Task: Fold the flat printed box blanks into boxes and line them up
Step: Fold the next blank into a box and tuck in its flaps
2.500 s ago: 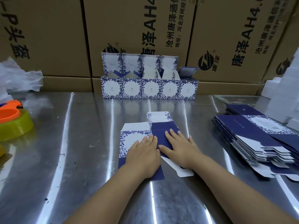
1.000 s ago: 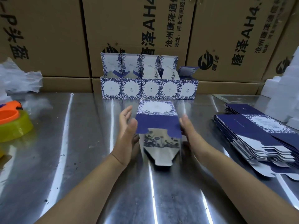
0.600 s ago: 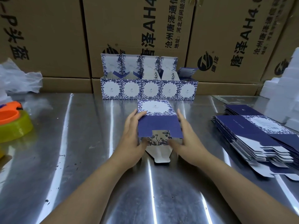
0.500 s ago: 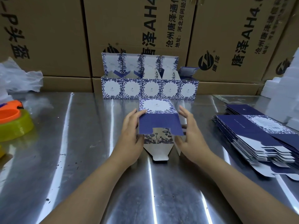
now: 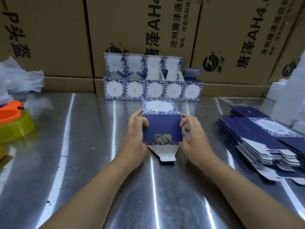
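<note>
1. The left hand (image 5: pixel 134 129) grips the left side of a half-formed box (image 5: pixel 161 123), thumb pressed on its dark blue near panel, fingers curled round the side.
2. The right hand (image 5: pixel 192 134) clasps the box's right side the same way, thumb tip on the blue panel's right edge.
3. The box sits around the middle of the table (image 5: pixel 74 162); its floral white face points up, and a white bottom flap (image 5: pixel 163 152) lies flat on the table towards the near edge.
4. A row of five folded boxes (image 5: pixel 153 90) stands along the far edge, lids up, just behind the held box.
5. A stack of flat blanks (image 5: pixel 264 139) lies by the right edge.
6. A tape dispenser (image 5: pixel 13 121) rests at the left edge.
</note>
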